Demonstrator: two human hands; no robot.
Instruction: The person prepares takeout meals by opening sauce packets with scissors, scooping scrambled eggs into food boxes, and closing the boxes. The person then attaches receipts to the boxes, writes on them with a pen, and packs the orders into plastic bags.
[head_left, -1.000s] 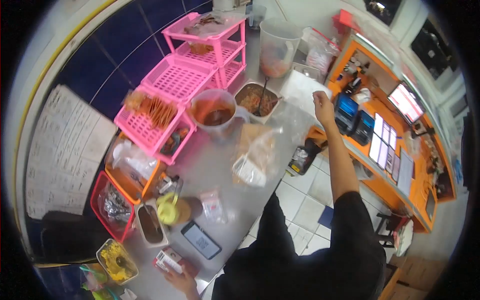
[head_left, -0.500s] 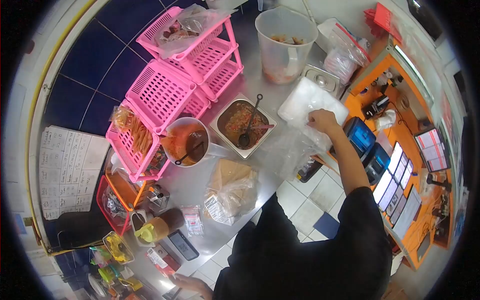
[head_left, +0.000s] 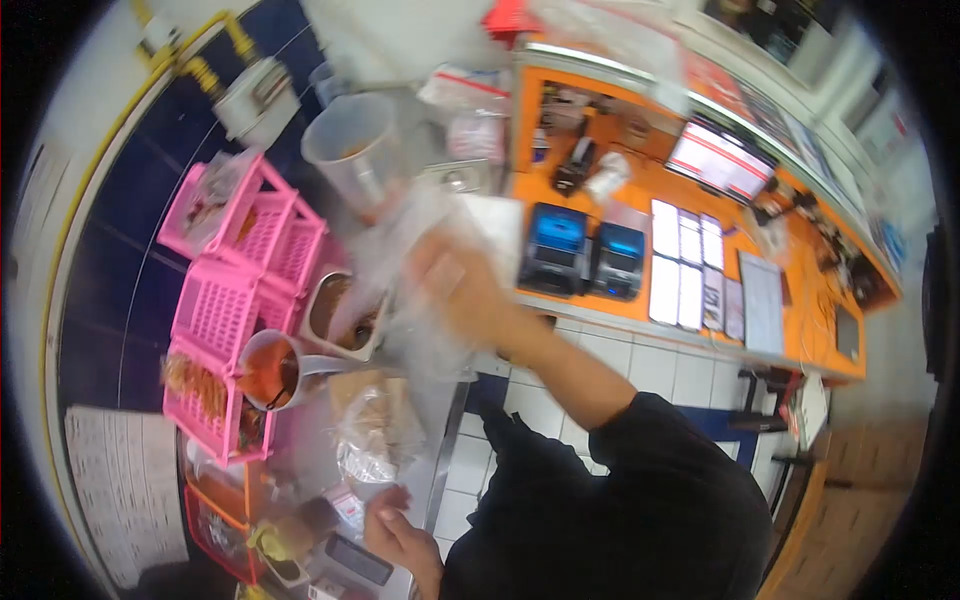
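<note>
My right hand (head_left: 450, 285), blurred by motion, is closed on a clear plastic bag (head_left: 425, 225) above the steel counter. The thin film spreads around my fingers and partly covers the steel pan (head_left: 322, 310) of chopped sauce. Lower down, my left hand (head_left: 398, 528) has its fingers apart and holds nothing that I can see. It is near the small printed packet (head_left: 347, 505) and the dark phone-like device (head_left: 358, 558). Between my hands lies a plastic-wrapped brown paper pack (head_left: 370, 425). A white stack (head_left: 497, 225) sits behind my right hand, partly hidden.
Pink stacked baskets (head_left: 215, 310) line the tiled wall. A jug of red sauce (head_left: 268, 365) stands by them, a large clear jug (head_left: 350, 145) farther back. On the right, an orange desk (head_left: 625, 190) carries two black printers (head_left: 555, 245) and a screen (head_left: 720, 160).
My right hand has lifted a clear bag off the white stack and moved left with it. My left hand has come up over the counter's edge. The view has turned to the right.
</note>
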